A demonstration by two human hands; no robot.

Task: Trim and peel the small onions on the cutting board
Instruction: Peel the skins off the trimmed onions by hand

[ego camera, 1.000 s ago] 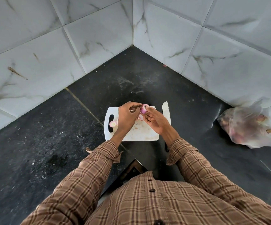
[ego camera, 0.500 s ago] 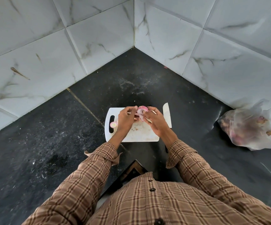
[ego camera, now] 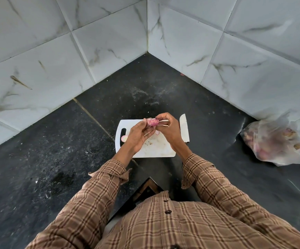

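Left hand (ego camera: pixel 138 134), palm up, grips a small pink onion (ego camera: pixel 152 122) at its fingertips, the onion raised above the far part of the white cutting board (ego camera: pixel 156 150); right hand (ego camera: pixel 169 128) is pinched onto the onion's right end, with pale strips of skin (ego camera: pixel 163 123) sticking out past its fingers. Just left of the left hand's heel a cut onion piece (ego camera: pixel 123 138) lies on the board beside the handle slot, and a knife (ego camera: pixel 184 128) lies just right of the right hand along the board's edge. Well to the right of the right hand, a clear plastic bag (ego camera: pixel 274 141) of onions sits on the dark counter (ego camera: pixel 55 159).
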